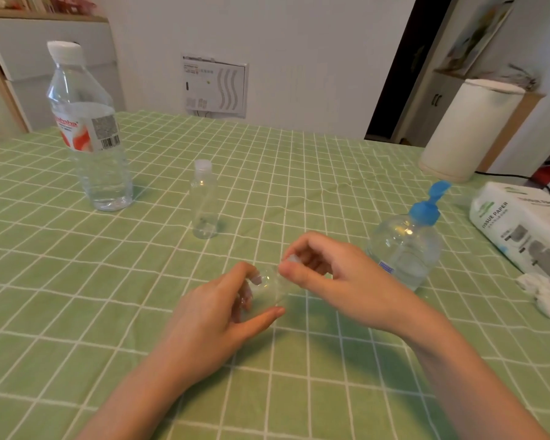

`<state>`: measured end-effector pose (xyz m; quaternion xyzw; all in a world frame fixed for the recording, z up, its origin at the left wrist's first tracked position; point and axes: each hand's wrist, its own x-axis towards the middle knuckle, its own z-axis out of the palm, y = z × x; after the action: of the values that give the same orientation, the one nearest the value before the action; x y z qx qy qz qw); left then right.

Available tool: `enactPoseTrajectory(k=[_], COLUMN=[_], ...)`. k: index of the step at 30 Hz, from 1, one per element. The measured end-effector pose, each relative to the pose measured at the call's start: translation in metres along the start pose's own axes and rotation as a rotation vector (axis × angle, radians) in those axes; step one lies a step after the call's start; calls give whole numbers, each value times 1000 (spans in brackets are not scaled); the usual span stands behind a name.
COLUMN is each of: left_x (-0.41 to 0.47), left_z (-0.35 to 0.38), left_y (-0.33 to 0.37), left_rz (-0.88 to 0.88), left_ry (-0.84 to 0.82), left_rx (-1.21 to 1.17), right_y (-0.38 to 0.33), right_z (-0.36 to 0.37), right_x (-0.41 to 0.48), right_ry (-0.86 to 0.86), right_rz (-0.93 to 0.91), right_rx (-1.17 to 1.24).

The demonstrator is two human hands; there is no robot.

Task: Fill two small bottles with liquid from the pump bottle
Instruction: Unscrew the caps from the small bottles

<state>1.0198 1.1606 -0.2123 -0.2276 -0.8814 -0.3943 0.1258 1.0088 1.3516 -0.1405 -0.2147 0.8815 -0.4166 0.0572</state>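
Green cloth with a white grid covers the table (pixel 77 281) I am working over, creased in shallow folds, with a pale wall behind. Just above the cloth near the middle, I hold one small bottle (pixel 269 285): clear thin plastic, cylindrical, tilted almost onto its side, its neck pointing toward my right; motion blur keeps me from telling whether any liquid is in it. My left hand (pixel 216 315) is curled around its body, thumb along the near side and fingers wrapped over the far side, closed on it. My right hand (pixel 327 274) pinches the pale cap (pixel 291 259) at the neck between thumb and fingertips, closed tight around it (whether the cap is seated or already loose I cannot tell). The second small bottle (pixel 205 203) stands upright farther back, well apart from both hands, transparent with a whitish cap on, and looks nearly empty. The pump bottle (pixel 405 249) stands just beyond my right hand, a squat clear dome with liquid in its lower part and a blue plastic pump head. At far left is a tall water bottle (pixel 88 128), ribbed clear plastic with a white cap and a red-and-white label. At right lie a soft tissue pack (pixel 518 230), crumpled tissue (pixel 543 295) and a smooth white cylinder (pixel 467 128).
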Motion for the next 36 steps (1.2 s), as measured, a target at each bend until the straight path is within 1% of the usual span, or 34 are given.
enactPoseTrajectory(k=[4,6,9,12,14,16,19,22,25,27,29,31,34,36], left_x=[0,0,0,0,1,1,1,2,6,17,38,62,92,103], left_z=[0,0,0,2,2,3,2,2,1,1,4,8,17,22], left_y=[-1,-1,-2,-4,-4,-4,-4,-3,2,3,0,-4,-14,-19], left_rz=[11,4,12,20,17,20,15,-17,-132,-226,-259,-285,-346,-377], left_ry=[-5,-2,-16,-4,5,-1,-5,22,68,38,29,82,179,179], left_rx=[26,28,27,44,43,41,37,-55,-301,-463,-586,-616,-581,-565], right_y=[-1,-1,-1,-1,-1,-3,-5,-5,4,11,19,27,39,47], right_z=[-6,-7,-5,-6,-7,-5,-8,-19,-23,-20,-17,-13,-6,-1], right_x=[1,0,0,-1,-1,-1,-3,-6,-2,7,19,34,56,69], right_ry=[-76,-108,-79,-86,-101,-97,-71,8,181,245,295,347,401,453], right_rz=[-16,15,28,4,35,58,17,17,44,96,169,210,242,268], right_rx=[21,37,-14,15,23,-28,-32,80,189,222,269,310,291,235])
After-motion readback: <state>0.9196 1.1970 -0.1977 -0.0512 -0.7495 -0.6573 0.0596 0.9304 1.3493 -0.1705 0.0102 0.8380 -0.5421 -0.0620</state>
